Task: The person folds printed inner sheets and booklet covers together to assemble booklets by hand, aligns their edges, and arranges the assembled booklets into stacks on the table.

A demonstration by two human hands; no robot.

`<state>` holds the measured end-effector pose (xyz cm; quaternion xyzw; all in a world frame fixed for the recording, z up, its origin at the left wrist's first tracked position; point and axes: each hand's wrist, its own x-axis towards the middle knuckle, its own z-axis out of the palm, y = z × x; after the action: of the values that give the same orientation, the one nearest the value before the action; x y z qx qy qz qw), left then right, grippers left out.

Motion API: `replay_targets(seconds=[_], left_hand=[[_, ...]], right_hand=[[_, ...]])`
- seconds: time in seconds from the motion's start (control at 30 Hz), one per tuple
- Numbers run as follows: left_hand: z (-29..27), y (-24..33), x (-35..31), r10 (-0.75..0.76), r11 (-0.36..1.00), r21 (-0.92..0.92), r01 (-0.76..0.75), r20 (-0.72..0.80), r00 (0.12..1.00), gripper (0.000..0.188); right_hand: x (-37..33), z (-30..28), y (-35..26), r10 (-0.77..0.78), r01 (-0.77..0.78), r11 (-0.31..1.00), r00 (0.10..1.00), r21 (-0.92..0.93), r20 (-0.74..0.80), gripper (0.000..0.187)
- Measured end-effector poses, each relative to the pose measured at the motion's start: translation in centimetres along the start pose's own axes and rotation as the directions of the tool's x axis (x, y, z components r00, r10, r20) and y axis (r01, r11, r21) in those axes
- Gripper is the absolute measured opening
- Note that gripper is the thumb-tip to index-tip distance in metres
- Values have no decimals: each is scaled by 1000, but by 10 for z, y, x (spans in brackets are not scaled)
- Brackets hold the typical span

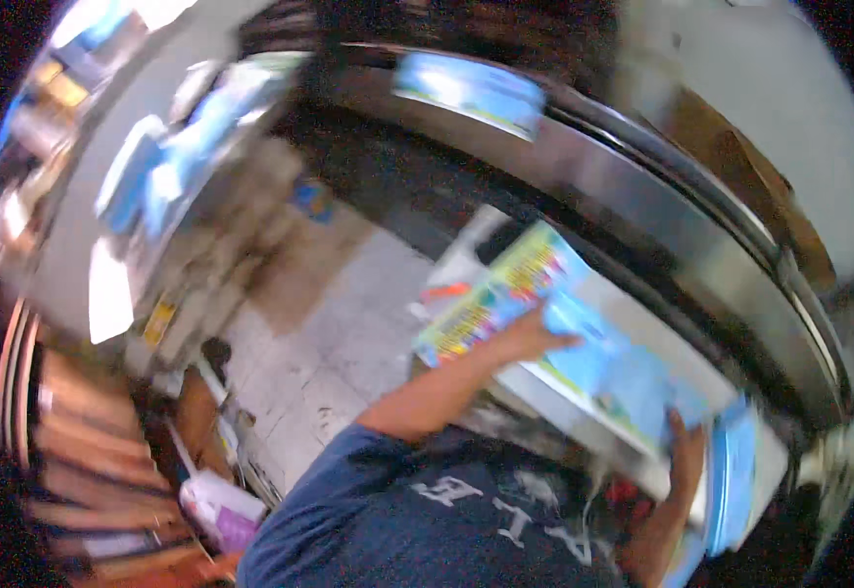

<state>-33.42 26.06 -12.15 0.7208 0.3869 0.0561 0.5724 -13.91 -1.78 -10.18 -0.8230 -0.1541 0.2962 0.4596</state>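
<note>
A light blue printed card sheet [623,367] with a colourful strip along its left end lies in front of me on a narrow white worktop [633,294]. My left hand [530,335] rests on the sheet beside that strip, thumb and fingers spread apart. At the sheet's right end is my right hand [683,446], its fingertips touching the edge; blur hides how its fingers are bent. Just right of that hand stands a pile of blue sheets [732,480] on the worktop. A small orange thing [444,291] shows beyond the strip's left side.
A long metal machine bar [623,162] runs behind the worktop, with another blue printed sheet [471,90] on it. Blue and white sheets [167,176] lie on a surface at left. Stacked boards [103,451] and a white and purple container [221,510] are at lower left, beside the tiled floor [319,377].
</note>
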Motion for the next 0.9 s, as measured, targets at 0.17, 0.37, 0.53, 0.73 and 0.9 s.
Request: replay_targets(seconds=[0.17,0.37,0.53,0.73,0.9], left_hand=[[-20,1,9,112,974,191,-124,75,991,80],[10,42,-9,404,658,729,-189,-130,906,85],[62,36,0,587,262,827,-497,273,763,66],[68,34,4,484,460,757,-464,224,846,61],[67,35,13,497,447,757,-476,232,836,60]], right_hand=[[9,15,-24,-266,60,797,928,-601,-261,92],[7,37,-59,-553,346,219,814,-912,177,73],[38,62,-41,-595,556,210,725,-804,346,68],[42,69,-42,-520,558,320,779,-766,350,72],[46,68,-48,-481,546,324,798,-773,362,69]])
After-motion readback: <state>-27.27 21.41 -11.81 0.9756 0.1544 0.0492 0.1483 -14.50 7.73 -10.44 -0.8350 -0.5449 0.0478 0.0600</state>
